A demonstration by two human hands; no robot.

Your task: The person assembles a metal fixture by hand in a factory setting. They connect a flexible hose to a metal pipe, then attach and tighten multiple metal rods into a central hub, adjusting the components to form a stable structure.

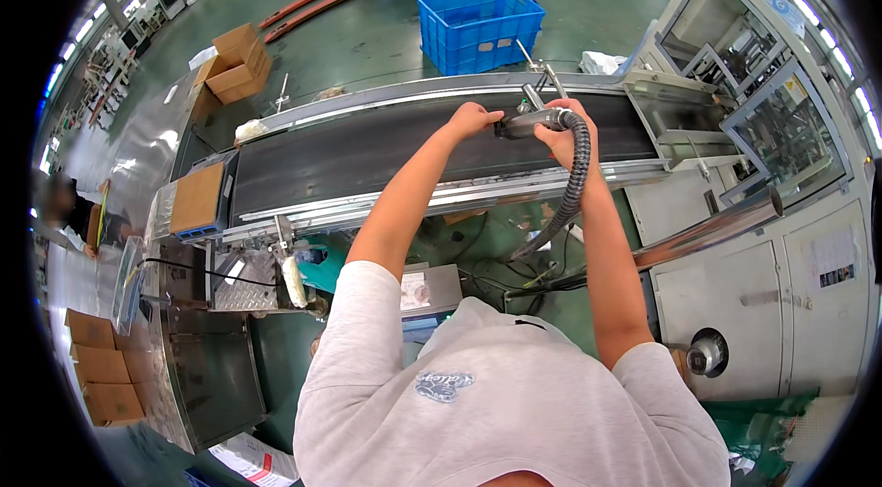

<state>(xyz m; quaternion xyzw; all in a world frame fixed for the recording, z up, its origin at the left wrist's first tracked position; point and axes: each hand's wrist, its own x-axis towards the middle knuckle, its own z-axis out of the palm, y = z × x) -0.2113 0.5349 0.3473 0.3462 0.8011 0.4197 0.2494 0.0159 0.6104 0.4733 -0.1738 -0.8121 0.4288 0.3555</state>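
Note:
Above the black conveyor belt (349, 154), my right hand (571, 127) is wrapped round a metal cylindrical nozzle (528, 125). A grey ribbed hose (577, 176) runs from the nozzle and curves down past the belt's near edge. My left hand (473, 119) is at the nozzle's dark left end, its fingers pinched together. Whatever those fingertips grip is too small to make out. Close behind the nozzle, metal rods with a clamp (544, 81) rise from the conveyor's far rail.
A blue crate (480, 28) stands beyond the conveyor. To the right is a machine with clear doors (792, 124). A brown cardboard piece (197, 199) lies at the belt's left end. Open cartons (237, 64) sit at far left. Another person (69, 211) is at the left edge.

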